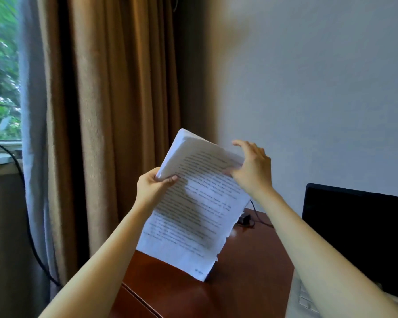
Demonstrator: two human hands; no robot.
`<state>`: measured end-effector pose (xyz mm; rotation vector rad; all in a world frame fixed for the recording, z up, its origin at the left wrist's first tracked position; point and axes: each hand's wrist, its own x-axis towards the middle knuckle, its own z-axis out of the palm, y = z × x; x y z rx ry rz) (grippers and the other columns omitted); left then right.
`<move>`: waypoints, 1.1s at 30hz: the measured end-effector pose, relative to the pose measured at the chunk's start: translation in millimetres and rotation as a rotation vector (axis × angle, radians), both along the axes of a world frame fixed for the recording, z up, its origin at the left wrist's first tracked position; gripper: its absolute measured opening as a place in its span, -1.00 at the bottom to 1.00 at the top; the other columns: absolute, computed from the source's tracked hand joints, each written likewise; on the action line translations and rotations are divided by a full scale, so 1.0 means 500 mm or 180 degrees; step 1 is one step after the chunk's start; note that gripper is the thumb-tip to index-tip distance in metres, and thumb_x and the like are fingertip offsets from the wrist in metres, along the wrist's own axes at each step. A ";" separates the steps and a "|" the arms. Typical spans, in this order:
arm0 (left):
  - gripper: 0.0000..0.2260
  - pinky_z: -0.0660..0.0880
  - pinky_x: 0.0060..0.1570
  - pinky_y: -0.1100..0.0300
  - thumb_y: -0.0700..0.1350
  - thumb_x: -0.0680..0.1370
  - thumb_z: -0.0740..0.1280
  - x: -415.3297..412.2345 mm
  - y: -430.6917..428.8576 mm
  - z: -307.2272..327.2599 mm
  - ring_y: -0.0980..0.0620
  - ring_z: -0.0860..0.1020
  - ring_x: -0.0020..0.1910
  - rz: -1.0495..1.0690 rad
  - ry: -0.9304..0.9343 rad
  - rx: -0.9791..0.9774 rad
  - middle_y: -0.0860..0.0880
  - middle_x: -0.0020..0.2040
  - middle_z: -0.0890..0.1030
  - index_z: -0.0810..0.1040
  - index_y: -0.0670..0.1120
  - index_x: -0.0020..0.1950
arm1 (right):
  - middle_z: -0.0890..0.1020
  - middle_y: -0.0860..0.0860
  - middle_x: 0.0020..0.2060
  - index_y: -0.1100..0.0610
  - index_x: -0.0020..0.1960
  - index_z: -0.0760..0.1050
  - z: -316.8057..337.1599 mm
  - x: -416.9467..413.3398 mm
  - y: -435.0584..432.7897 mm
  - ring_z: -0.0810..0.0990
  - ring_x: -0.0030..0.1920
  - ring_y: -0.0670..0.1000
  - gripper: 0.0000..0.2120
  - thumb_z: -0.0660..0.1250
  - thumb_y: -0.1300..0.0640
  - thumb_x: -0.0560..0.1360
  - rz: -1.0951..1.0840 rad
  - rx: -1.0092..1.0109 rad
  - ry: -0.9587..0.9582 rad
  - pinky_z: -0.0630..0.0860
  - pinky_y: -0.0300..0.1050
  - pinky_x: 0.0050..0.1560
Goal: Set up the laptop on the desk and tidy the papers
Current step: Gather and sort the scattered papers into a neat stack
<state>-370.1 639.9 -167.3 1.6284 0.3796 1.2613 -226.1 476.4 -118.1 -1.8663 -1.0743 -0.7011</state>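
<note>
A thick stack of printed papers stands tilted on its lower corner on the reddish-brown desk. My left hand grips the stack's upper left edge, thumb on the front page. My right hand holds the upper right edge, thumb against the sheets, fingers spread above. The open laptop sits at the right with a dark screen; part of its pale keyboard shows beneath my right forearm.
A small black adapter with a cable lies on the desk behind the papers. Brown curtains hang at left beside a window. A black cable drops from the sill. A pale wall stands behind the desk.
</note>
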 end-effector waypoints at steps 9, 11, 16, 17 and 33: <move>-0.90 0.56 -0.11 0.05 -0.28 0.47 0.38 0.010 -0.001 -0.042 -0.03 0.57 -0.26 -0.0384 -0.0594 -0.1010 -0.06 -0.22 0.61 0.57 -0.09 -0.18 | 0.60 0.05 0.08 0.11 0.16 0.46 -0.168 0.002 0.042 0.56 0.11 0.06 -0.74 0.36 0.14 0.49 0.1857 0.1354 0.2991 0.46 -0.09 0.10; -0.92 0.61 -0.18 0.09 -0.26 0.48 0.37 0.005 0.008 -0.053 0.02 0.62 -0.29 -0.0486 -0.0521 -0.0965 -0.01 -0.24 0.66 0.57 -0.08 -0.12 | 0.60 0.03 0.08 0.09 0.17 0.46 -0.165 0.008 0.043 0.56 0.12 0.05 -0.74 0.34 0.10 0.50 0.1858 0.1330 0.2788 0.47 -0.07 0.15; -0.91 0.62 -0.21 0.17 -0.15 0.51 0.34 -0.008 0.021 -0.100 -0.02 0.63 -0.15 -0.0604 -0.0096 -0.0728 -0.06 -0.07 0.64 0.53 -0.03 -0.01 | 0.58 -0.04 -0.01 0.12 0.22 0.41 -0.207 0.011 0.042 0.57 -0.04 -0.09 -0.70 0.32 0.17 0.51 0.2034 0.1097 0.2893 0.53 -0.40 -0.21; -0.88 0.61 -0.15 0.12 -0.12 0.50 0.35 -0.007 0.020 -0.103 -0.05 0.63 -0.10 -0.0639 0.0011 -0.0657 -0.08 -0.03 0.63 0.53 -0.01 0.02 | 0.59 -0.03 0.00 0.13 0.23 0.41 -0.219 0.014 0.043 0.58 -0.05 -0.10 -0.68 0.34 0.18 0.50 0.2061 0.1150 0.2984 0.55 -0.40 -0.24; -0.27 0.56 -0.10 0.17 0.23 0.05 0.53 0.005 0.034 -0.069 0.01 0.61 -0.02 -0.0620 0.0009 -0.0215 -0.02 0.02 0.62 0.47 -0.04 0.12 | 0.63 -0.10 -0.13 0.09 0.03 0.52 -0.197 0.037 0.057 0.60 -0.11 -0.16 -0.77 0.42 0.25 0.41 0.2269 0.1259 0.2783 0.52 -0.43 -0.28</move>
